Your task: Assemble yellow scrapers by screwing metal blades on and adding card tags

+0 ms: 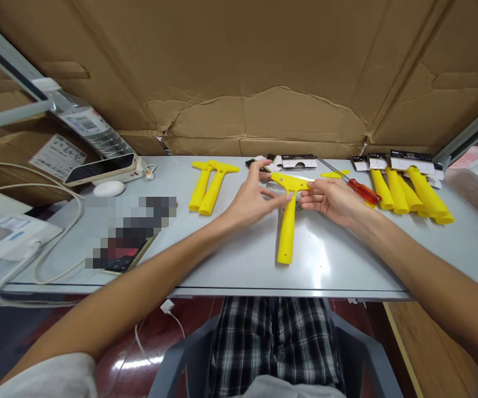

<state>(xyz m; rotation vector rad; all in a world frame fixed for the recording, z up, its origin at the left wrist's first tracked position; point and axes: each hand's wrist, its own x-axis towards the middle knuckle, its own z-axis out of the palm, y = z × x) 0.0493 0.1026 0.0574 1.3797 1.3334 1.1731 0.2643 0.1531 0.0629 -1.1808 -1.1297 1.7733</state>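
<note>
A yellow plastic scraper (287,224) is held above the middle of the table, its wide head away from me and its handle pointing toward me. My left hand (253,193) grips it from the left, with the index finger at the head's left end and the thumb by the neck. At the right end of the head, my right hand (332,200) pinches a thin metal strip or edge between thumb and fingers. Small metal pieces, too small to make out, lie partly hidden behind the scraper. A red-handled screwdriver (363,190) lies just beyond my right hand.
Two yellow scraper handles (213,190) lie to the left. Several yellow scrapers with black-and-white cards (424,193) are on the right, and more cards (299,161) at the back. A blurred phone (135,237), white cables (79,213) and a plastic bottle (92,130) occupy the left. Cardboard (264,72) walls the back.
</note>
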